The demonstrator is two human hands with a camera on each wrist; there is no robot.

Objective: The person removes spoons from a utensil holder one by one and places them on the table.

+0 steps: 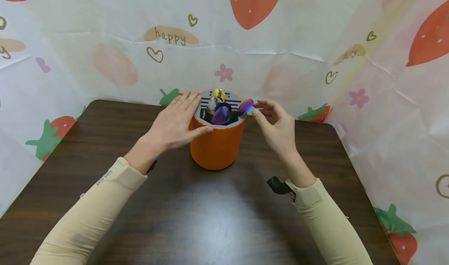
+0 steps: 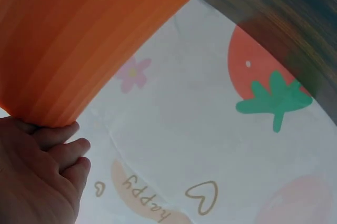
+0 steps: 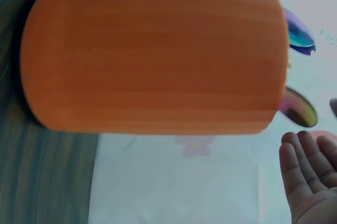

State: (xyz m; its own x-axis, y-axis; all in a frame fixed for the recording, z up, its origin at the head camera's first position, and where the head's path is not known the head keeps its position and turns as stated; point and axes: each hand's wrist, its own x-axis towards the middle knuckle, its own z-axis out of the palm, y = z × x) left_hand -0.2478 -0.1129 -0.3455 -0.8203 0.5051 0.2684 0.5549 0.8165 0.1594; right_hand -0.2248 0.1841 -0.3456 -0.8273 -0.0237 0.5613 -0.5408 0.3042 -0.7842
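An orange utensil holder (image 1: 217, 150) with a grey slotted top stands upright on the table. Spoon heads stick up from its top: a gold spoon (image 1: 219, 94), a silver spoon (image 1: 212, 105), and dark purple ones at the front. A rainbow-coloured spoon (image 1: 246, 106) leans out over the right rim. My left hand (image 1: 175, 121) rests against the holder's left rim, fingers straight, thumb across the front. Close beside the rainbow spoon is my right hand (image 1: 277, 126), thumb and fingers apart. In the right wrist view its extended fingers (image 3: 297, 176) show just off that spoon's head.
The dark wood table (image 1: 168, 218) reaches back to a pale wall covering (image 1: 298, 31) printed with strawberries, flowers and hearts, close behind the holder. A black strap (image 1: 278, 185) hangs at the right wrist.
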